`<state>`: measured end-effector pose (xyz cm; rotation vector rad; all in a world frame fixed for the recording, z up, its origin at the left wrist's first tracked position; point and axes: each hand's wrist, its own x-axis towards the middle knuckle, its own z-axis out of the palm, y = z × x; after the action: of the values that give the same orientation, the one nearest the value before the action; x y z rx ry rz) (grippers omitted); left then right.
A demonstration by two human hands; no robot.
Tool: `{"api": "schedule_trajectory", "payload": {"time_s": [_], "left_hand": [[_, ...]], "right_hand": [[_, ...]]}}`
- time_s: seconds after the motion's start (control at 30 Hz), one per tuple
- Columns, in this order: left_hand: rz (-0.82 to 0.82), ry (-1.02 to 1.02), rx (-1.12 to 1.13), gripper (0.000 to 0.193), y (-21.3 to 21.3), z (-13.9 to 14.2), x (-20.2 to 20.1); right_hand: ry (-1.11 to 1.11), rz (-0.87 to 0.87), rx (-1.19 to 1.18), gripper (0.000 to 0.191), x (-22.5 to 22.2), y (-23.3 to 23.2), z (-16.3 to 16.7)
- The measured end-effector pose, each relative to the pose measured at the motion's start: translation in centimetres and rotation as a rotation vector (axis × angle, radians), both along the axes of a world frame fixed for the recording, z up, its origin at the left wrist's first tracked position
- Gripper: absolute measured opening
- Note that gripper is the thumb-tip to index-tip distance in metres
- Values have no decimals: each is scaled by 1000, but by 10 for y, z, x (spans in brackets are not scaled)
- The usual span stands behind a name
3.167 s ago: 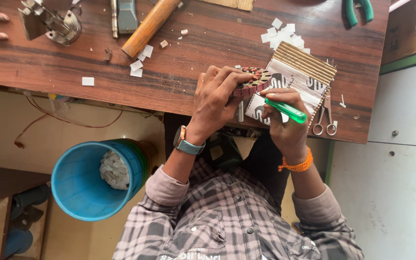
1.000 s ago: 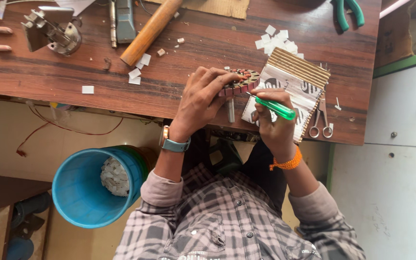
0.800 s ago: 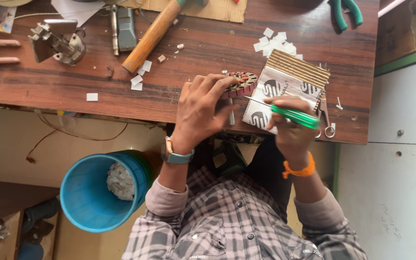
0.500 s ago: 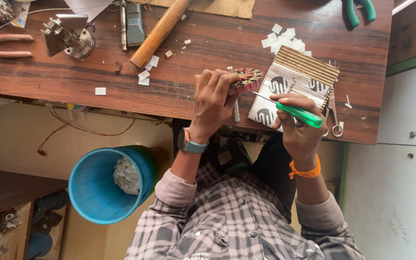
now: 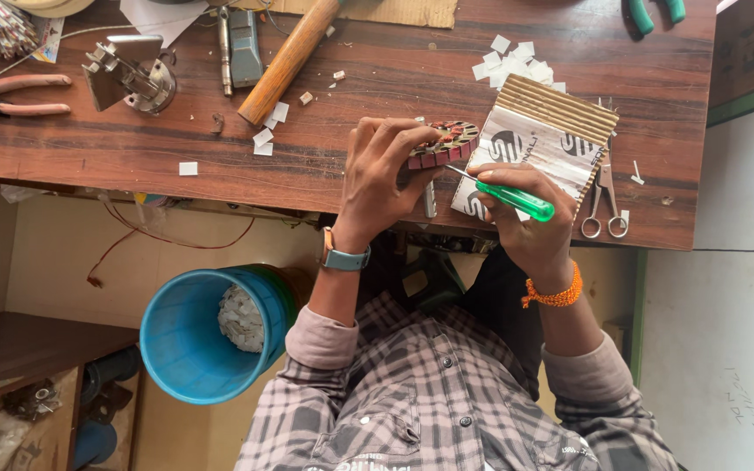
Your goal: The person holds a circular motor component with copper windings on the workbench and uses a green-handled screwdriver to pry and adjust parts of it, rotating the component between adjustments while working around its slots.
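My left hand (image 5: 379, 172), with a watch on the wrist, grips a round slotted metal core (image 5: 443, 145) with reddish segments at the front edge of the wooden workbench (image 5: 133, 148). My right hand (image 5: 527, 220), with an orange bead bracelet, holds a green-handled screwdriver (image 5: 516, 201). Its thin tip points left and touches the core's edge. A corrugated cardboard piece (image 5: 544, 131) lies under and right of both hands.
Small scissors (image 5: 605, 206) lie right of the cardboard. A wooden hammer handle (image 5: 288, 61), a metal part (image 5: 129, 73), pink-handled pliers (image 5: 16, 94) and white paper bits (image 5: 508, 61) sit on the bench. A blue bucket (image 5: 187, 349) with scraps stands below.
The view has shifted a little. My right hand has kept the screwdriver and brought its tip against the core, which my left hand still grips in the same spot.
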<state>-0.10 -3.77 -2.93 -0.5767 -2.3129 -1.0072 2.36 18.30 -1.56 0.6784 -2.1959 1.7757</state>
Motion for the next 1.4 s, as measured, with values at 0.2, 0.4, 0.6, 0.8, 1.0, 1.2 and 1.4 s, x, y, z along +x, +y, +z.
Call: {"api": "schedule_trajectory", "payload": {"time_s": [0.2,0.4,0.6,0.8,1.0,1.2,1.4], "left_hand": [[18,-49,9,42,7,11,4],[82,-64,42,40,10,3,6],[88,-12,85,42,15,-3,5],[-56,-96,28,50,-1,1,4],[-9,-62,67,46,6,6,5],[27,-58,80,42,10,3,4],[13,-36,76,43,10,-2,2]], "right_hand": [[142,20,113,17,-2,5,10],[-84,-13,-13,17,-4,2,11],[-69,33,69,17,-6,-1,12],[-223,23,-178,16,-1,18,4],[-280,-59,-303,26,14,26,-15],[-286,-86,-360,28,19,33,-21],[-247,-143,-376,28,20,16,-17]]}}
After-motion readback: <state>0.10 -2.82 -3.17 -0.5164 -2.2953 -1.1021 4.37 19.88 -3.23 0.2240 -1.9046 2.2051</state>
